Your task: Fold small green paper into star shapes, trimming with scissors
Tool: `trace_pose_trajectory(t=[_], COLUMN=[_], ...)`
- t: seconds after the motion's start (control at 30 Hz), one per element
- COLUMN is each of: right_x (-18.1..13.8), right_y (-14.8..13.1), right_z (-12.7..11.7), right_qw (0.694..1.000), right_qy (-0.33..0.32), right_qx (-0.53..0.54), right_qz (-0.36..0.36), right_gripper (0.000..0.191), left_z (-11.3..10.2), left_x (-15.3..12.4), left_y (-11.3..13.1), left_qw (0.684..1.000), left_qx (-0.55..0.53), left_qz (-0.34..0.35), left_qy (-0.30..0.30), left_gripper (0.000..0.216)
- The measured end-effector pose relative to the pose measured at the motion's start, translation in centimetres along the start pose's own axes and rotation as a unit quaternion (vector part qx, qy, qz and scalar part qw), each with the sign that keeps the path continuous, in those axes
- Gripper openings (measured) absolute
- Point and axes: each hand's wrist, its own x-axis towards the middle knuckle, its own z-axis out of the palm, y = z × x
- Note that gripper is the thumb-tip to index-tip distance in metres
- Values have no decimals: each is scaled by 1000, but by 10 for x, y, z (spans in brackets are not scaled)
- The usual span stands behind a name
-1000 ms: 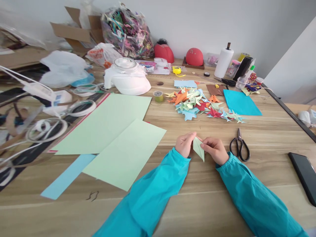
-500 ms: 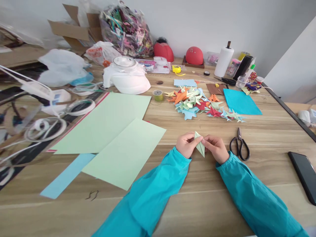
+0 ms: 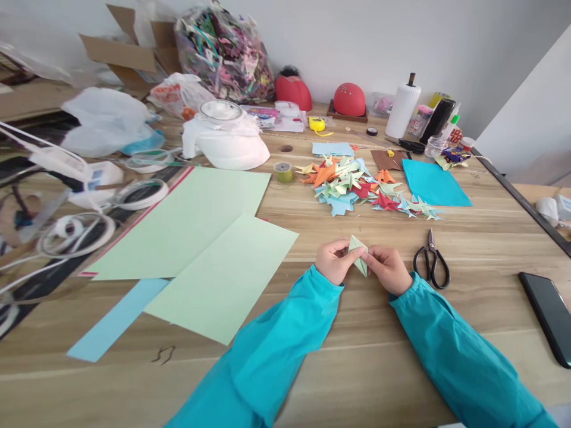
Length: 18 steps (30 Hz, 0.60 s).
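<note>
Fingers [image 3: 372, 260] of the left hand [image 3: 332, 261] and right hand [image 3: 391, 270] pinched the folded paper [image 3: 360, 267] between them, apparently keeping its creases flat; scissors [image 3: 432, 260] lay right of them, presumably for reach.

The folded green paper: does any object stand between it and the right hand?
Nothing visible does: the right hand touches the folded green paper at its edge. The scissors lie off to that hand's right.
</note>
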Motion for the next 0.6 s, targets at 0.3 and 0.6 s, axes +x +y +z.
trace_pose_trajectory(t=[0.3, 0.6], right_x=[0, -2], right_y=[-2, -1], right_z=[-1, -1], right_qw=[999, 997], right_qy=[-51, -64], right_qx=[-10, -51], right_qz=[-4, -1], right_gripper=[40, 38], left_z=[-1, -4], left_x=[0, 3], left_y=[0, -8], left_qw=[998, 997], left_qx=[17, 11], left_qz=[51, 49], left_qy=[31, 52], left_gripper=[13, 18])
